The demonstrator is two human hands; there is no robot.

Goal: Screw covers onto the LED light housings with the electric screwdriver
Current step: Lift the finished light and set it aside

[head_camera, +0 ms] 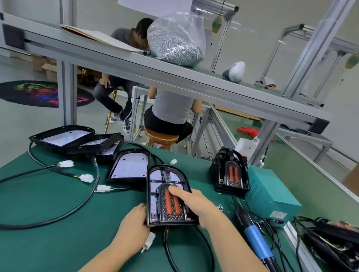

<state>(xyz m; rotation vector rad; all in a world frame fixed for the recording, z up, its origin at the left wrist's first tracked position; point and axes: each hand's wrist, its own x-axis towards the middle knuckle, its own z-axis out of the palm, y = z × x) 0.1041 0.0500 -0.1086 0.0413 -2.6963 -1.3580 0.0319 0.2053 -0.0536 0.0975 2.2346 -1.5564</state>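
A black LED housing (166, 177) with its cover, marked by two orange strips (170, 203), lies on the green mat in front of me. My left hand (134, 222) grips the housing's near left corner. My right hand (192, 203) lies on top of the cover, fingers pressing down on it. The blue electric screwdriver (256, 238) lies on the mat to the right of my right arm, untouched. Open housings without covers (129, 166) sit further left and back.
A stack of covers (230, 174) stands at the back right beside a teal power box (270, 196). More housings (338, 238) lie far right. Black cables (43, 168) with white plugs loop over the mat. A bag of screws (175, 41) sits on the shelf. Two people sit beyond.
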